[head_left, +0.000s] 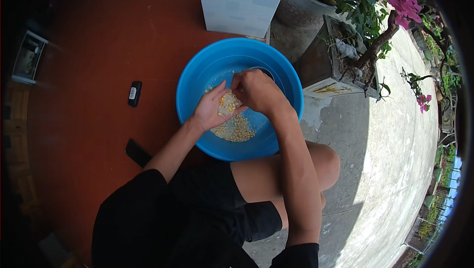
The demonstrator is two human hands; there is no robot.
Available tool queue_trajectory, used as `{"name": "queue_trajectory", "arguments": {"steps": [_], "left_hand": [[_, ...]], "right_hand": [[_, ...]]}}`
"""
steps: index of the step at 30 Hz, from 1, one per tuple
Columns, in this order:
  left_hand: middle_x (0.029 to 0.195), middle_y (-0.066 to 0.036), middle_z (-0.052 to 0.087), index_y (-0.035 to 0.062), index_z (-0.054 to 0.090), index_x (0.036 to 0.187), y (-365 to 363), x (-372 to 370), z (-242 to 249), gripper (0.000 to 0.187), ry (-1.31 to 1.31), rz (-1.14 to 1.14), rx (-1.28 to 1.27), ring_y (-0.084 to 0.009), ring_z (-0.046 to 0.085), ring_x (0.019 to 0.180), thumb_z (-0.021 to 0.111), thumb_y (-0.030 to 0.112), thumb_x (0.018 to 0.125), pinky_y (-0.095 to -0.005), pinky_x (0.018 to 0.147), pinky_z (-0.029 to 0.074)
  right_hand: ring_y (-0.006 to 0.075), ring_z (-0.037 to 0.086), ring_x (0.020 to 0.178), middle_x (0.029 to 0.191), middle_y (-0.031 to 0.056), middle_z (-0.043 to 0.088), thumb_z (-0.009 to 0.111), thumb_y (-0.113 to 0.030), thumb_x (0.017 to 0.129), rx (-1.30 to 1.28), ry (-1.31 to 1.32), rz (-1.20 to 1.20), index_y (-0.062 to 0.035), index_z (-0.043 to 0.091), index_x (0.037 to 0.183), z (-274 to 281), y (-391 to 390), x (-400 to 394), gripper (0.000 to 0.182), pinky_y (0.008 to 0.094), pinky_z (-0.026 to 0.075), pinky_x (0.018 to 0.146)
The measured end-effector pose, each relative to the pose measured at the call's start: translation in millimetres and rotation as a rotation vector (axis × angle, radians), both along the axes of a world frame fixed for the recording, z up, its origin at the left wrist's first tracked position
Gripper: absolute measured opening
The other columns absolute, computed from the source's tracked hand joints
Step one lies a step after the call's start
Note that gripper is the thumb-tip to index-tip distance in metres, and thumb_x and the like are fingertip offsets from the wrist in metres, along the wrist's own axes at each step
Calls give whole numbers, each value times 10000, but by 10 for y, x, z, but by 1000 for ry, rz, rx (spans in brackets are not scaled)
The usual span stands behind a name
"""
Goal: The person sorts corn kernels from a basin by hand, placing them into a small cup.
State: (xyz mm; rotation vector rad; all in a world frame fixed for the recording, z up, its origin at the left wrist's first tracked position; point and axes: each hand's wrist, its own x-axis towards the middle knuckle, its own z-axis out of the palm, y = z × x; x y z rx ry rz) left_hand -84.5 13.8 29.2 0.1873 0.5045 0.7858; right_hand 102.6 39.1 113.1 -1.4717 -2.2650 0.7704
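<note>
A large round blue basin [187,78] sits in front of my knees. Inside it lies a loose heap of pale and yellow grains [237,131], which look like broken corn kernels. My left hand [210,112] is cupped palm up over the basin and carries a small pile of the same corn kernels [228,104]. Just above that palm, my right hand [257,90] has its fingers bent into a pinch; whatever is between the fingertips is too small or hidden. Behind my right hand shows part of a round container [266,72] with a dark inside, mostly covered.
A small black device with a white label [134,94] and a dark phone [138,153] lie on the red floor at left. Beyond the basin stands a white-grey tiled block [242,1]. Potted plants, one in a square planter [321,70], flank it at right.
</note>
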Motion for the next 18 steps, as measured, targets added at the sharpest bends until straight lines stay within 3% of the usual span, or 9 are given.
{"name": "queue_trajectory", "arguments": {"steps": [3, 5, 9, 12, 14, 18], "left_hand": [[1578, -139, 411, 31, 339, 1628, -13, 6, 29, 641, 61, 11, 2, -314, 460, 1494, 496, 447, 1166, -571, 1232, 469], [1585, -134, 403, 36, 339, 1630, -11, -2, -1, 642, 63, -4, 25, -310, 453, 1497, 494, 452, 1166, -571, 1229, 472], [1528, -148, 568, 19, 472, 1547, -21, 19, -21, 572, 129, 30, -37, -297, 546, 1453, 456, 455, 1177, -553, 1218, 457], [1516, -142, 576, 24, 495, 1527, 0, 8, -55, 547, 73, 16, -41, -292, 559, 1436, 452, 445, 1180, -533, 1210, 468], [1495, -136, 589, 30, 503, 1518, -6, 0, -41, 528, 24, 11, -38, -288, 572, 1415, 449, 434, 1182, -521, 1205, 474], [1443, -120, 610, 32, 506, 1516, -34, 21, -19, 516, 127, 83, -24, -272, 592, 1370, 454, 421, 1181, -506, 1191, 484]], "right_hand": [[371, 790, 911, 935, 209, 794, 775, -1, 843, 31, 41, 18, 15, 778, 969, -30, 1, -5, 128, 446, 613, 850], [420, 767, 952, 967, 230, 784, 748, -4, 836, -8, 62, 11, -1, 764, 957, -33, 11, -6, 121, 497, 602, 879], [452, 752, 979, 990, 243, 778, 733, -3, 833, -57, 43, -1, -4, 747, 959, -10, 19, -40, 127, 531, 592, 899], [455, 751, 991, 997, 244, 779, 733, -3, 833, -55, 28, -26, 0, 745, 957, -2, 13, -17, 124, 536, 590, 903], [413, 776, 906, 907, 226, 781, 727, 19, 842, 35, 49, 7, 18, 746, 977, -36, 3, 9, 136, 484, 606, 853], [381, 794, 890, 888, 215, 789, 742, 35, 844, 50, 53, 30, 27, 754, 987, -36, -28, -39, 144, 453, 617, 835]]}}
